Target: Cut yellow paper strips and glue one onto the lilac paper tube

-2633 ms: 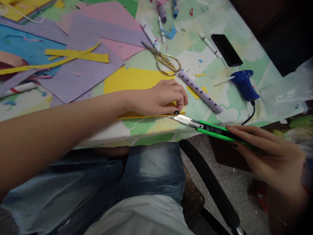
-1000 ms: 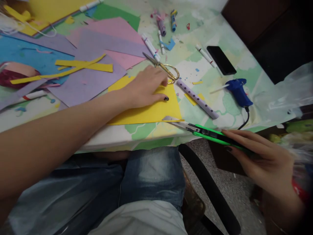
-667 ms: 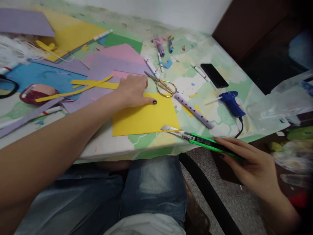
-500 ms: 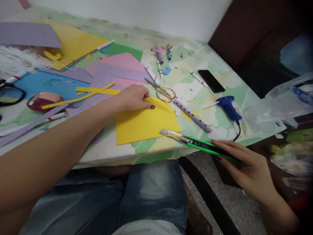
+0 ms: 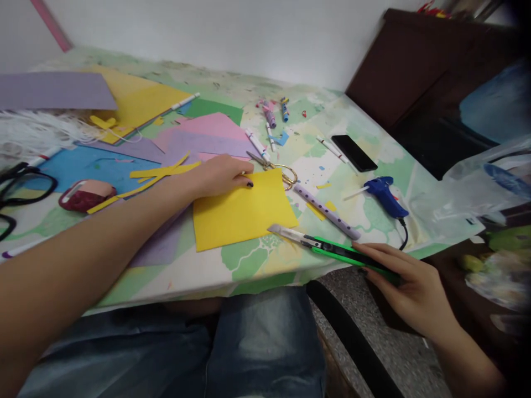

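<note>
Two hands were observed at the worktop (image 5: 157,284), both occupied. The left hand (image 5: 224,174) is partly closed, grasping the yellow sheet (image 5: 244,207) at its upper left part; the thumb, with a dark-painted nail, lies over the top face, and the fingers are curled at the far edge. How the fingertips sit beneath the sheet cannot be told. The sheet extends from this hand toward the near edge of the worktop and to the right, its far edge slightly raised.

The right hand (image 5: 409,282) is closed around the rear of the green utility knife (image 5: 346,253), thumb on the near side and fingers along the far side. The blade is extended and points left, its tip at the near edge of the yellow sheet; contact between the two cannot be confirmed. The sheet therefore lies ahead of the right hand, well apart from its fingers.

Gold-handled scissors (image 5: 292,176) lie just beyond the sheet, partly covered by it. A dotted purple tube (image 5: 327,211) rests to the right of the sheet. Farther right are a blue glue gun (image 5: 385,198) and a black phone (image 5: 354,153). Yellow strips (image 5: 166,170) lie crossed, left of the left hand.
</note>
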Tool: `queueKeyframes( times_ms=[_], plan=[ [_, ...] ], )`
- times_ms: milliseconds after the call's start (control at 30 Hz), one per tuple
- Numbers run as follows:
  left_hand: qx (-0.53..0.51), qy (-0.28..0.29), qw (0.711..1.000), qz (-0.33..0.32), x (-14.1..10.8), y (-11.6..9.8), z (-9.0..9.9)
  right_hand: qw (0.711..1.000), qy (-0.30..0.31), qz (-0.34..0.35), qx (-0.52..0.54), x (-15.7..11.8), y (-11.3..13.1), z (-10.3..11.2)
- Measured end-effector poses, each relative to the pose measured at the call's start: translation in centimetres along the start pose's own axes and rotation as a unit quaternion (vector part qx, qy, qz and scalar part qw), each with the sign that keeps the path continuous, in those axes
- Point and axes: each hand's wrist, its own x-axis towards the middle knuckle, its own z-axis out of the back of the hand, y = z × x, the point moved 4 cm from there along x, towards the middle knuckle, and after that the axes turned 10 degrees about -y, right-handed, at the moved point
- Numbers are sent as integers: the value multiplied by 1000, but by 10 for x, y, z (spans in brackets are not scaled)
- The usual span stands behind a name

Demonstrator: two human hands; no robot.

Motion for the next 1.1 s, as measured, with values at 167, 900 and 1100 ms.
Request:
queueKeyframes(
  times_ms=[167, 900, 1100],
  plan=[
    [106, 9, 993, 41, -4, 27, 3, 1000, -24, -5, 12, 23, 8, -19],
    [-201, -71, 965, -150, -17, -53, -4, 995, 55, 62, 63, 90, -35, -35],
    [-203, -34, 968, -146, -8, -58, -19, 995, 32, 58, 68, 89, -34, -36]
  ],
)
